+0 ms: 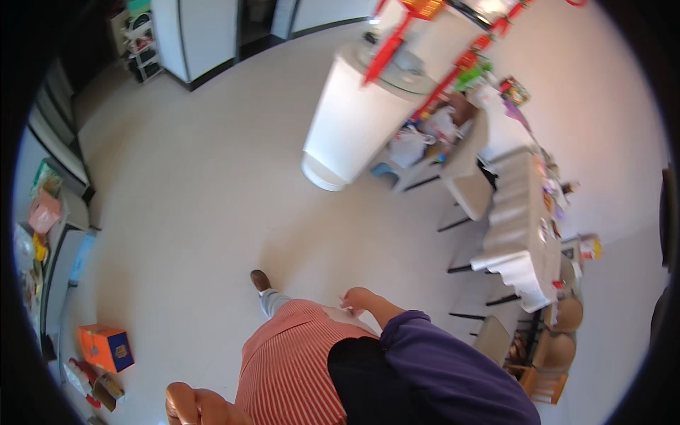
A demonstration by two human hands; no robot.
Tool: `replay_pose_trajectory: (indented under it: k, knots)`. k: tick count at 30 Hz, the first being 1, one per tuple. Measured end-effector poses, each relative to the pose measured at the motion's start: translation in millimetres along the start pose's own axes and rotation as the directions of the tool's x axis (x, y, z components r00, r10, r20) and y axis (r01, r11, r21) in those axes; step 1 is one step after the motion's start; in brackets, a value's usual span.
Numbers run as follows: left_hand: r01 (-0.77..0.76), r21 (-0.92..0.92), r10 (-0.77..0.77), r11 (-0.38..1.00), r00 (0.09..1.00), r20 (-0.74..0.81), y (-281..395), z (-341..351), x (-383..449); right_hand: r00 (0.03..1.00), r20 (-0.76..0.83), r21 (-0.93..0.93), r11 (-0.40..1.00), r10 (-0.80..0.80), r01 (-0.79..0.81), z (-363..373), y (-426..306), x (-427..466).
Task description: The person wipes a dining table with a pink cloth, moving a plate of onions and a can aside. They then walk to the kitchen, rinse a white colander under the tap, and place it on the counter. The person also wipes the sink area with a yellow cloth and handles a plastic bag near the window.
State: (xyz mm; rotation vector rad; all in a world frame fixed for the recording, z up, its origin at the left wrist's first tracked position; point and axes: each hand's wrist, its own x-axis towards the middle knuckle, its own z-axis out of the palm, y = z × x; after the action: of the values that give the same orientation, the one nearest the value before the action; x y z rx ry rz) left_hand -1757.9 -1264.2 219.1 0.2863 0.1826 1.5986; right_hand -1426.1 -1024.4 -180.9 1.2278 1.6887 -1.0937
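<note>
My left hand (199,406) is at the bottom edge of the view, its fingers curled in; nothing shows in it, and part of it is cut off. My right hand (357,301) hangs loosely in front of my body, fingers bent, with no object visible in it. Below it is a red-and-white striped apron (295,356) with a black panel (366,372), worn over a purple sleeve (446,356). One brown shoe (260,280) steps forward on the pale floor (202,186).
Ahead stands a white pillar-like stand (350,122) with a glass top and red hanging decorations (390,50). Rightward are a chair (467,170), plastic bags (411,146) and a cloth-covered table (512,212). An orange-and-blue box (106,348) sits at left, near a cluttered cabinet (58,265).
</note>
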Motion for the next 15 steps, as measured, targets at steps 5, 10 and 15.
replay_pose_trajectory:
  k: [5, 10, 15]
  knots:
    - [-0.252, 0.203, 0.296, 0.946, 0.927, -0.230, 111.2, -59.5, -3.1, 0.987, 0.118, -0.260, 0.956, -0.106, 0.134, -61.8, -143.1, 82.7]
    - [-0.552, 0.264, 0.608, 0.791, 0.760, -0.231, 213.3, -89.9, -22.8, 0.973, -0.109, 0.124, 0.968, -0.204, 0.217, -169.6, -331.3, 97.3]
    - [-0.786, 0.372, 0.854, 0.494, 0.358, -0.377, 289.6, -143.2, -53.2, 0.938, -0.154, 0.138, 0.933, -0.310, 0.331, -238.3, -513.5, 118.6]
